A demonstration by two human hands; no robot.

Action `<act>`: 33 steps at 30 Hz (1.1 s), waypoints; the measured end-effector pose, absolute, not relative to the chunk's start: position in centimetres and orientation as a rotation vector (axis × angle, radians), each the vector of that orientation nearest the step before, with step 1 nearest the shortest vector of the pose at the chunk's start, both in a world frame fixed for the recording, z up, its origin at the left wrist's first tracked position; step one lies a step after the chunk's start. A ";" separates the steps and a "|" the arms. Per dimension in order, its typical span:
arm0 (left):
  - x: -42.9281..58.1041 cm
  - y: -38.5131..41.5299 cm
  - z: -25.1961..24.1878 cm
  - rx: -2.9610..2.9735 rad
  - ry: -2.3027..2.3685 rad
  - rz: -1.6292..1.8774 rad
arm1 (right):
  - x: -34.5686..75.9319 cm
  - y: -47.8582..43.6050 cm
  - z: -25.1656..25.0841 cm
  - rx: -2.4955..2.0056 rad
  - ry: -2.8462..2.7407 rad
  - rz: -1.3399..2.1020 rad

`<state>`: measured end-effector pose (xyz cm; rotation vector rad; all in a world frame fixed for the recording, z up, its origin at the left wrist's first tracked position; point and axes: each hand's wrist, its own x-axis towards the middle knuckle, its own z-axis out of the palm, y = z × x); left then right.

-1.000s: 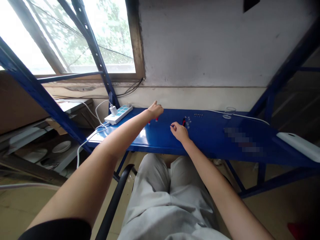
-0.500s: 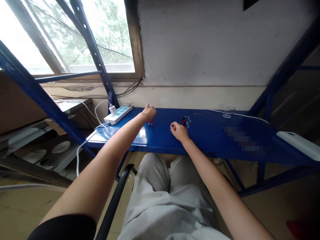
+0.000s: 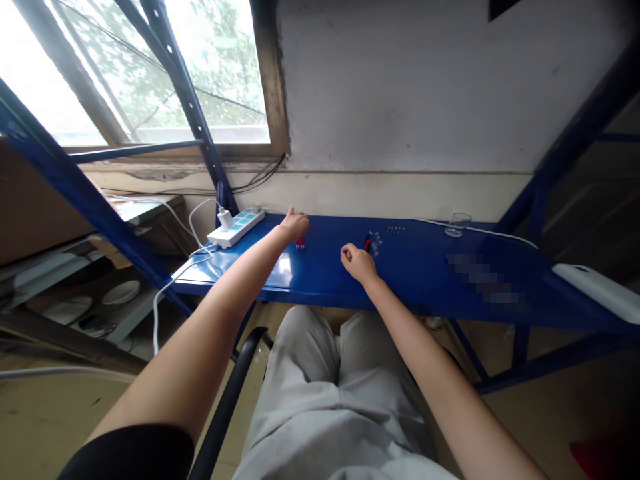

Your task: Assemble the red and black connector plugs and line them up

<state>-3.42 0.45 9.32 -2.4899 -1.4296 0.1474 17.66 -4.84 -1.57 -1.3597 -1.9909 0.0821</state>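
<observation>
My left hand reaches over the far left part of the blue table, fingers bent downward and partly hidden behind the hand. Just below it stand small red pieces with pale lower ends, too small to name. My right hand rests closed near the middle of the table, thumb against curled fingers; whatever it may hold is hidden. Beyond it lies a narrow red and black object, partly covered by the hand. Several small clear pieces are scattered beside that object.
A row of several tiny metallic pieces lies farther back. A clear glass cup stands at the back right, near a white cable. At left is a white power strip with a plug. A white device sits far right.
My left hand has shifted very slightly left, and the red pieces below it show a little more. My right hand has stayed in place.
</observation>
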 end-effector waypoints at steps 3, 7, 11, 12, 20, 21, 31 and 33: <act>-3.4 0.3 9.5 -2.491 -1.456 0.144 | 17.7 -4.8 -1.6 -1.360 -1.987 0.086; -3.5 0.3 9.3 -2.509 -1.469 0.100 | 17.6 -4.9 -1.6 -1.366 -1.991 0.084; -3.7 0.7 9.0 -2.519 -1.456 0.073 | 17.6 -4.9 -1.6 -1.374 -1.995 0.084; -3.8 0.8 8.9 -2.523 -1.456 0.070 | 17.6 -4.9 -1.6 -1.373 -1.997 0.085; -3.9 1.2 8.9 -2.530 -1.452 0.095 | 17.7 -4.7 -1.8 -1.362 -1.998 0.077; -3.9 1.2 8.9 -2.529 -1.452 0.097 | 17.7 -4.7 -1.8 -1.357 -1.997 0.075; -3.5 0.7 8.9 -2.524 -1.411 -0.078 | 17.8 -4.7 -1.9 -1.274 -1.940 0.036; -2.8 0.1 8.6 -2.549 -1.314 -0.220 | 17.8 -4.9 -1.8 -1.243 -1.871 0.001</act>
